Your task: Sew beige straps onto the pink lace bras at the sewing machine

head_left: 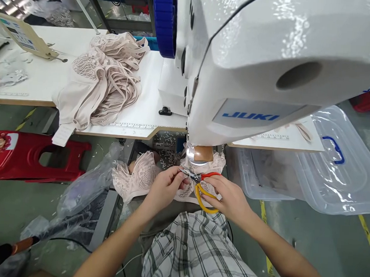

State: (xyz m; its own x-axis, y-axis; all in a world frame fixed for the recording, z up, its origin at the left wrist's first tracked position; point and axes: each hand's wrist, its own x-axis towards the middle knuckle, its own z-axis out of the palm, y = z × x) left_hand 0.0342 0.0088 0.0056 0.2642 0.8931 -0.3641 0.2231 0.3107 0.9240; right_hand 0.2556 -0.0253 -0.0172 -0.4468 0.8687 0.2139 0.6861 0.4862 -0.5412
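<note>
White table (152, 90), grey-green floor (301, 233); below the table's front edge, a lace bra (141, 175) lies beneath the right hand (231, 197), curled round scissors (196, 179), and left hand (166, 185), bunched at their tips; its hold unclear.

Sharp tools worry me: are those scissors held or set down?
Held: the right hand grips the scissors by their red and yellow handles, blades pointing toward the left hand.

Scissors (197, 178) are before the sewing machine (254, 84), garment pile (97, 81) left.
</note>
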